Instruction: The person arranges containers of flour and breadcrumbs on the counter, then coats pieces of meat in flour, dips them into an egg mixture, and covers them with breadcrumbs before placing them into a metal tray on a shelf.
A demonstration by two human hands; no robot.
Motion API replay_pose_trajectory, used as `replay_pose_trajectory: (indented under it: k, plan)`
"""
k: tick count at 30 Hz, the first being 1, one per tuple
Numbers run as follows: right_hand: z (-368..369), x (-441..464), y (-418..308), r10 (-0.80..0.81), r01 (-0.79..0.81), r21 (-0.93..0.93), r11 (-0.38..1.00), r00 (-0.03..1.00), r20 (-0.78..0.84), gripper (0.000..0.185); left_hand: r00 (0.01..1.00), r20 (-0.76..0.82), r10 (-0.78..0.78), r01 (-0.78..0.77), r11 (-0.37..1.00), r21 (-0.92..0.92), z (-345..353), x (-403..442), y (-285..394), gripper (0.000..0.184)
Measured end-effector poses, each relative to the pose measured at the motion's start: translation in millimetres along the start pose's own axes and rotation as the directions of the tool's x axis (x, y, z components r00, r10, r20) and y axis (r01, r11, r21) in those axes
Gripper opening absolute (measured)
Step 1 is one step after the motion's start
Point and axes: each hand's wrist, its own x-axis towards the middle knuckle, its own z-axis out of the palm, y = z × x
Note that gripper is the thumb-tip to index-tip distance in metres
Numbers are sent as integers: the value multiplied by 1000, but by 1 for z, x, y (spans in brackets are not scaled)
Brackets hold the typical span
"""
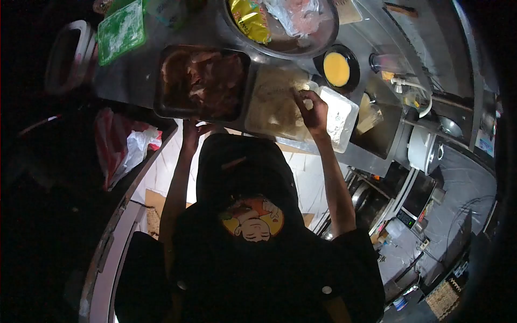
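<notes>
Raw-looking dark red meat (pixel 210 86) fills a black tray (pixel 159 102) on the metal counter. My left hand (pixel 194 132) is at the tray's near edge, its fingers partly spread and nothing visible in them. To the right lies a shallow container (pixel 264 116) with pale powder. Over its right side is my right hand (pixel 312 112), thumb and fingertips curled together; whatever is between them is too small to name. Beside it a white container (pixel 340 116) holds white powder. A dark bowl (pixel 353 81) with yellow liquid (pixel 336 69) stands behind.
A large metal basin (pixel 229 24) at the back holds a yellow packet (pixel 249 20) and plastic bags (pixel 296 16). A green board (pixel 121 32) lies at the back left. A striped bag (pixel 110 142) hangs left; a white pot (pixel 419 148) stands right.
</notes>
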Motion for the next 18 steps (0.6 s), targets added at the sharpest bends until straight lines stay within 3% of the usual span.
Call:
replay_pose_trajectory:
  k: [5,7,11,13,18]
  plan:
    - [-38,-9,-37,-60,58,-46,997,998,-38,19,999,40,-4,4,1000,5,-12,8,-9,42]
    - [-58,-10,-56,-47,47,-13,999,999,-15,19,998,-39,58,-58,998,-3,8,-1,4,42]
    - [-98,-15,-90,-63,63,-19,998,998,-17,20,998,3,63,-63,998,6,14,-10,12,46]
    - [-114,-20,-101,-59,58,-34,998,997,-40,19,990,7,138,-138,990,-17,5,-5,0,45]
    - [-147,-26,-148,-52,57,37,998,991,-123,11,1000,19,7,-9,998,56,-10,9,-6,49]
